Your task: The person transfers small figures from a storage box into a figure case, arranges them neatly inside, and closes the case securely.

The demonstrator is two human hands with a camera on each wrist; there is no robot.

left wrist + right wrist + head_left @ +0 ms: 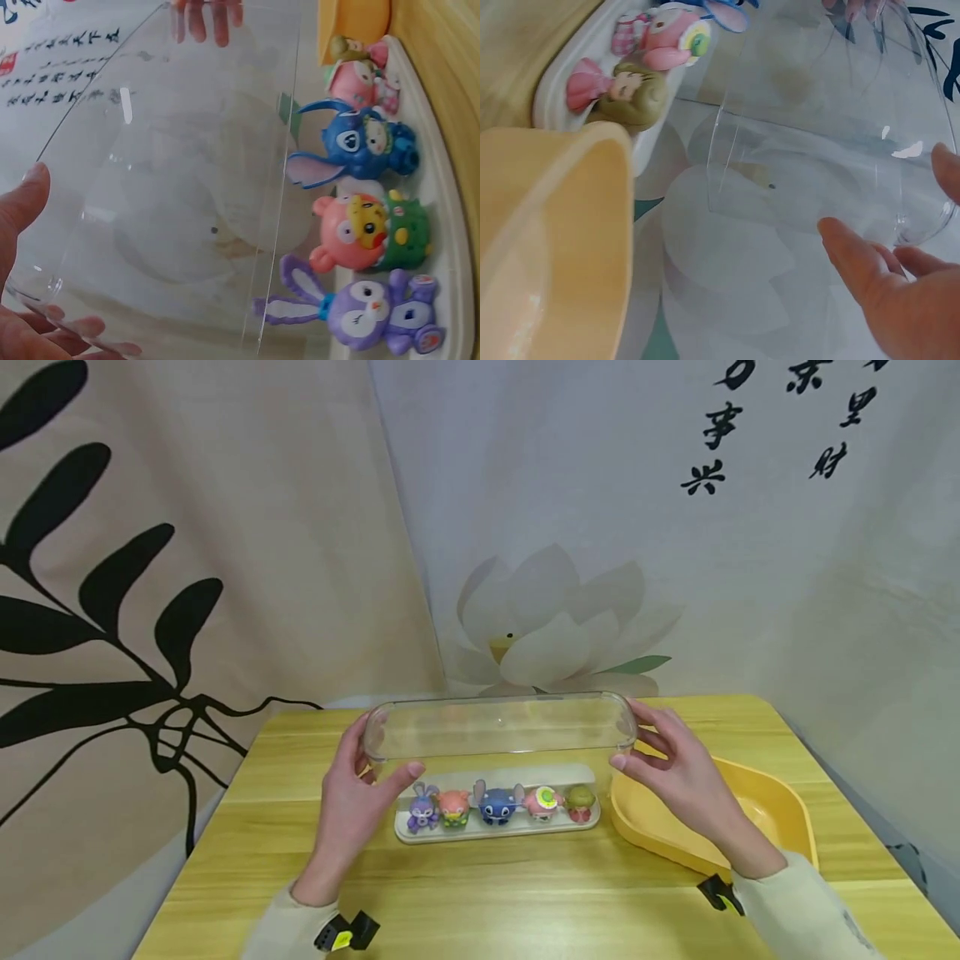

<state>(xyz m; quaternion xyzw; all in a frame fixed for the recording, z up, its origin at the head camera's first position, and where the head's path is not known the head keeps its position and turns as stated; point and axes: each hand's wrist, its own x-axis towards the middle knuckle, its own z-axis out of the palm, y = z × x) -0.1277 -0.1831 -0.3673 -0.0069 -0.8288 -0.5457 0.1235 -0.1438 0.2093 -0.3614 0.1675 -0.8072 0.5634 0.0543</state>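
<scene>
A clear plastic cover [498, 725] is raised above and behind a white stepped base [517, 833], its long side level. At the cover's left end my left hand [347, 814] holds it, with fingers at the end wall and thumb at the rim. My right hand [682, 781] holds the opposite end, thumb and fingers spread around the corner. Along the base stand several toy figures: a purple rabbit [367, 311], a pink-hooded one in green [367, 231], a blue big-eared one [360, 142], a pink one [671, 37] and an olive-haired doll [634, 97].
Just right of the base, partly behind my right forearm, sits a yellow plastic tub [780, 810]. Everything rests on a wooden table [480, 902]. A printed cloth [315, 527] hangs close behind the table's back edge.
</scene>
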